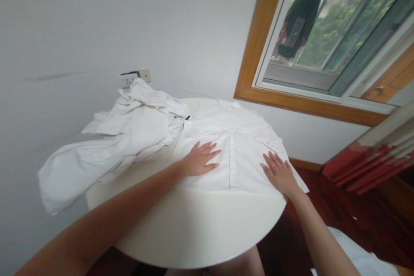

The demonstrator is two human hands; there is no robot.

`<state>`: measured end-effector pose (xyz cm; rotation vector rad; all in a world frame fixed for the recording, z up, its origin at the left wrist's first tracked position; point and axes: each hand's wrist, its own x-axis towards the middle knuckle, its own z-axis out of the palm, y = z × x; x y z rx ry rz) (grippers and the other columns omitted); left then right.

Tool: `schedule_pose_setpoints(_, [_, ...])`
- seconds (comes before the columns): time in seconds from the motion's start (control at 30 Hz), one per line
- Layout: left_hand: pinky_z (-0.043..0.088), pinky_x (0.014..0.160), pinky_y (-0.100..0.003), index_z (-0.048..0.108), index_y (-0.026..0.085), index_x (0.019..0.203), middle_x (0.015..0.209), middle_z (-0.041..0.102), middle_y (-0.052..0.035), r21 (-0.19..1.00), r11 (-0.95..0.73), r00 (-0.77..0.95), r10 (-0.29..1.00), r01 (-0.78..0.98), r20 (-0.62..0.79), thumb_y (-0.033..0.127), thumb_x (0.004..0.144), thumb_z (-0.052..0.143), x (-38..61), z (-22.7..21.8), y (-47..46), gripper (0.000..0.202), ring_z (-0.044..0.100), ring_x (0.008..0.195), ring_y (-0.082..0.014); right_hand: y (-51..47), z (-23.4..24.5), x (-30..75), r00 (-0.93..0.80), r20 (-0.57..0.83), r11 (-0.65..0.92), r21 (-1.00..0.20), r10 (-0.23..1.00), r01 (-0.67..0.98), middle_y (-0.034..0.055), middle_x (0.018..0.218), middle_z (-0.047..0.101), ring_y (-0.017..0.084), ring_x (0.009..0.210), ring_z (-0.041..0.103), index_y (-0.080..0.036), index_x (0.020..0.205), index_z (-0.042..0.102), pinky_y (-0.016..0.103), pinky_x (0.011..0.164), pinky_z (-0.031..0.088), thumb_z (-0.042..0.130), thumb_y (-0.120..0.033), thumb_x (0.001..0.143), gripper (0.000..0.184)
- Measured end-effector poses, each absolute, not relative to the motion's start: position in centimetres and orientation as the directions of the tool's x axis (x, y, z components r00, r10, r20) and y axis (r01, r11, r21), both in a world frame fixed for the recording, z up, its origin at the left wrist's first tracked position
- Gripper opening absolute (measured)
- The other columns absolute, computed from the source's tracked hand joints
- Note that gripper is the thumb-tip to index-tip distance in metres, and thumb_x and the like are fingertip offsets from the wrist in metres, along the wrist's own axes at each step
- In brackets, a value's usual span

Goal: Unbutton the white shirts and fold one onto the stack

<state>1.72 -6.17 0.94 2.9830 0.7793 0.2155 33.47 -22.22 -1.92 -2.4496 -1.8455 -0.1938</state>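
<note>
A white collared shirt (247, 161) lies spread out on a round white table (194, 228), its seam line running down the middle toward me. My left hand (200, 159) rests flat on the left part of the cloth, fingers spread and pointing right. On the right part, near the table's edge, my right hand (278, 172) also presses flat with its fingers out. Neither hand grips anything. One corner of the shirt hangs past the table's right edge. Left of it sits a crumpled heap of white clothes (136, 125), partly overhanging the table.
A wall socket (129, 79) is behind the heap. The wood-framed window (258, 34) is at the upper right, with a red and cream curtain (362, 159) below it. White cloth (355, 252) lies at the lower right, above a dark red floor (310, 207).
</note>
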Motion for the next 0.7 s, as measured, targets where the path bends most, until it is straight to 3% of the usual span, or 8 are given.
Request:
schedule_pose_setpoints(0.17, [0.009, 0.113, -0.054, 0.030, 0.033, 0.144, 0.154, 0.024, -0.0061, 0.095, -0.875, 0.868, 0.484, 0.475, 0.114, 0.059, 0.092, 0.029, 1.7, 0.9, -6.5, 0.058, 0.019, 0.142, -0.0262, -23.3, -1.1, 33.2, 0.271, 0.143, -0.277, 0.021, 0.952, 0.961, 0.0038, 0.153, 0.028, 0.024, 0.141, 0.023, -0.026, 0.144, 0.035, 0.051, 0.111, 0.022, 0.024, -0.052, 0.095, 0.056])
schedule_pose_setpoints(0.33, [0.008, 0.113, -0.054, 0.030, 0.035, 0.144, 0.155, 0.023, -0.0045, 0.118, -0.881, 0.876, 0.471, 0.459, 0.107, 0.060, 0.091, 0.031, 1.8, 0.8, -6.5, 0.059, 0.019, 0.142, -0.0267, -21.5, 2.6, 32.7, 0.204, 0.101, -0.213, 0.084, 0.974, 0.974, 0.0100, 0.128, 0.058, 0.028, 0.117, 0.052, -0.022, 0.121, 0.061, 0.045, 0.098, 0.039, 0.039, -0.044, 0.092, 0.042])
schedule_pose_setpoints(0.4, [0.008, 0.113, -0.054, 0.030, 0.035, 0.144, 0.155, 0.023, -0.0044, 0.128, -0.876, 0.873, 0.477, 0.465, 0.097, 0.061, 0.091, 0.030, 1.8, 0.9, -6.5, 0.059, 0.018, 0.142, -0.0271, -19.4, 4.0, 32.1, 0.157, 0.167, -0.174, 0.095, 0.973, 0.980, 0.0097, 0.122, 0.062, 0.027, 0.115, 0.053, -0.021, 0.115, 0.063, 0.042, 0.097, 0.039, 0.040, -0.037, 0.092, 0.037])
schedule_pose_setpoints(0.5, [0.008, 0.113, -0.054, 0.031, 0.035, 0.143, 0.155, 0.023, -0.0044, 0.124, -0.874, 0.873, 0.481, 0.470, 0.085, 0.062, 0.090, 0.029, 1.7, 1.0, -6.5, 0.059, 0.018, 0.143, -0.0270, -15.7, 4.7, 30.7, 0.033, 0.191, -0.044, 0.058, 0.981, 0.997, 0.0089, 0.130, 0.057, 0.022, 0.122, 0.048, -0.020, 0.126, 0.056, 0.037, 0.103, 0.035, 0.038, -0.029, 0.093, 0.039])
schedule_pose_setpoints(0.57, [0.009, 0.113, -0.054, 0.030, 0.035, 0.144, 0.155, 0.022, -0.0045, 0.116, -0.877, 0.875, 0.477, 0.467, 0.085, 0.062, 0.090, 0.028, 1.7, 1.0, -6.5, 0.060, 0.017, 0.143, -0.0269, -13.5, 4.2, 29.7, -0.022, 0.151, 0.016, 0.047, 0.988, 0.999, 0.0061, 0.143, 0.045, 0.021, 0.133, 0.036, -0.024, 0.135, 0.048, 0.041, 0.109, 0.028, 0.036, -0.028, 0.094, 0.044])
schedule_pose_setpoints(0.7, [0.009, 0.113, -0.054, 0.030, 0.035, 0.144, 0.155, 0.022, -0.0048, 0.108, -0.872, 0.870, 0.486, 0.477, 0.082, 0.062, 0.091, 0.027, 1.9, 0.9, -6.7, 0.060, 0.018, 0.142, -0.0270, -11.2, 2.2, 28.2, 0.031, 0.018, -0.031, 0.004, 0.999, 1.000, 0.0023, 0.156, 0.019, 0.025, 0.143, 0.012, -0.030, 0.146, 0.028, 0.056, 0.111, 0.014, 0.021, -0.052, 0.096, 0.055])
